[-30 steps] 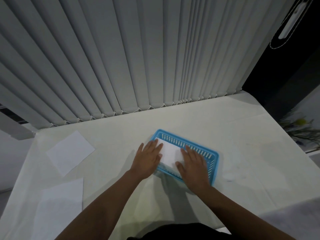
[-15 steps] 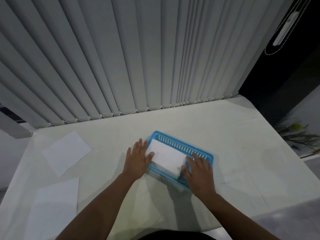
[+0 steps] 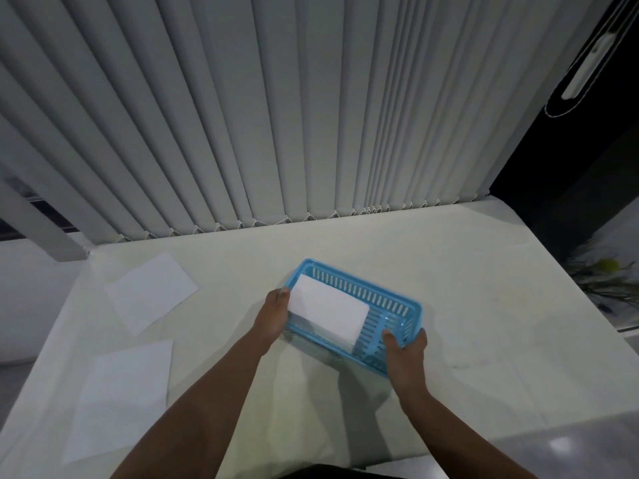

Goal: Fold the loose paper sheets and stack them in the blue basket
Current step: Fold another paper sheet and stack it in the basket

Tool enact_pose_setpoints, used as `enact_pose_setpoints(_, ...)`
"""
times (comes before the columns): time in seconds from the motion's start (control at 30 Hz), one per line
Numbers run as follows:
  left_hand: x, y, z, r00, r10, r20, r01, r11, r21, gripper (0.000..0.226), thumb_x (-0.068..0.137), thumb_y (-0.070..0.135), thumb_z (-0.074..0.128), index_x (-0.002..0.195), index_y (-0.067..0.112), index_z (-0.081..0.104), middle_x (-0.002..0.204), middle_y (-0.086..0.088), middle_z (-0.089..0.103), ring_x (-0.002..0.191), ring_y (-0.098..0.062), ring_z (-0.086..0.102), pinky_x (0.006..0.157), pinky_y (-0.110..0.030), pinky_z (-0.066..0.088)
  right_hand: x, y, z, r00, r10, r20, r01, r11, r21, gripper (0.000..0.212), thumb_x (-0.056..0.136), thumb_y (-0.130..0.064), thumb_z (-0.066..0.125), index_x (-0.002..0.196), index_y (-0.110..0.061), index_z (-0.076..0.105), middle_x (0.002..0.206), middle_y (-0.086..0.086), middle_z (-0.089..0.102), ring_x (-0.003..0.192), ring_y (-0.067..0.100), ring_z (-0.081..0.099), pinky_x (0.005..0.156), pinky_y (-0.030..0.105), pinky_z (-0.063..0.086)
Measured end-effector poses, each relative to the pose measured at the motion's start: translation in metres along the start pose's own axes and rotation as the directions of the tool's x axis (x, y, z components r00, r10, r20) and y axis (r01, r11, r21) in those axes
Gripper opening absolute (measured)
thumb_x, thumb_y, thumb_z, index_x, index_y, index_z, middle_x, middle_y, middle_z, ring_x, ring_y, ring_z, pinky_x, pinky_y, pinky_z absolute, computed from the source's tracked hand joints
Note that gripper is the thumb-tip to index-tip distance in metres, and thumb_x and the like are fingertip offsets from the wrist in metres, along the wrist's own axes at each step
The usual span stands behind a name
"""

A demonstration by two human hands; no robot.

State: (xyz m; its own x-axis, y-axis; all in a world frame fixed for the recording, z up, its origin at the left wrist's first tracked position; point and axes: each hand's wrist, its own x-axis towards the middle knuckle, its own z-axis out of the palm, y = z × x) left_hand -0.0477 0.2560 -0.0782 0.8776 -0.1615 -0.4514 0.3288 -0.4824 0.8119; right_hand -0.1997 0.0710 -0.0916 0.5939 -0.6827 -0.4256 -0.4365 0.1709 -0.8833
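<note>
The blue basket (image 3: 380, 292) sits slantwise in the middle of the white table. Folded white paper (image 3: 328, 311) lies in its left part. My left hand (image 3: 275, 316) grips the basket's left end, thumb at the rim beside the paper. My right hand (image 3: 404, 354) grips the basket's near right corner, thumb over the rim. Two loose flat sheets lie on the left of the table: one farther back (image 3: 152, 292), one nearer to me (image 3: 121, 399).
Grey vertical blinds (image 3: 276, 115) hang right behind the table's far edge. A dark opening and a plant (image 3: 608, 278) are off the table's right side. The table's near edge runs just in front of my body.
Both hands left the folded paper: the left slid to the basket's left end, the right to its near right corner. They now grip the basket, which has shifted slightly.
</note>
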Motion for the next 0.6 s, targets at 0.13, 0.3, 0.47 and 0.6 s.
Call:
enact_pose_setpoints(0.13, -0.004, -0.014, -0.035, 0.997, -0.002, -0.082, 0.002, 1.000, -0.002, 0.046, 0.099, 0.043, 0.029, 0.133, 0.014, 0.041, 0.120, -0.002, 0.049, 0.106, -0.019, 0.047, 0.092, -0.033, 0.038, -0.014, -0.013, 0.030, 0.998, -0.048, 0.051, 0.049, 0.998, -0.028, 0.050, 0.090, -0.025, 0.062, 0.132, -0.018, 0.035, 0.118, 0.006, 0.061, 0.102, 0.025, 0.064, 0.091, 0.049, 0.054)
enact_pose_setpoints(0.3, -0.010, -0.039, -0.088, 0.991, -0.006, -0.136, 0.006, 1.000, 0.003, 0.044, 0.099, 0.043, 0.030, 0.130, 0.015, 0.043, 0.121, -0.003, 0.052, 0.106, -0.020, 0.049, 0.092, -0.034, 0.039, -0.039, -0.010, 0.077, 0.994, -0.059, 0.087, 0.063, 0.997, -0.044, 0.062, 0.086, -0.029, 0.065, 0.137, -0.014, 0.031, 0.121, 0.007, 0.060, 0.105, 0.025, 0.064, 0.092, 0.051, 0.053)
enact_pose_setpoints(0.47, -0.010, -0.063, -0.133, 0.989, -0.014, -0.146, 0.020, 0.999, 0.039, 0.041, 0.098, 0.044, 0.032, 0.123, 0.017, 0.052, 0.117, -0.006, 0.058, 0.105, -0.025, 0.055, 0.101, -0.047, 0.044, -0.067, 0.006, 0.115, 0.996, -0.032, 0.081, 0.037, 0.997, -0.061, 0.073, 0.082, -0.034, 0.065, 0.141, -0.012, 0.027, 0.128, 0.011, 0.058, 0.111, 0.028, 0.061, 0.097, 0.052, 0.049)
enact_pose_setpoints(0.6, -0.008, -0.080, -0.153, 0.995, 0.003, -0.095, 0.002, 0.999, 0.052, 0.037, 0.098, 0.040, 0.033, 0.119, 0.019, 0.055, 0.116, -0.010, 0.061, 0.105, -0.027, 0.058, 0.099, -0.050, 0.047, -0.086, 0.023, 0.135, 0.998, -0.001, 0.056, 0.006, 0.995, -0.096, 0.089, 0.074, -0.049, 0.062, 0.146, -0.014, 0.021, 0.140, 0.012, 0.049, 0.122, 0.030, 0.054, 0.104, 0.051, 0.043)
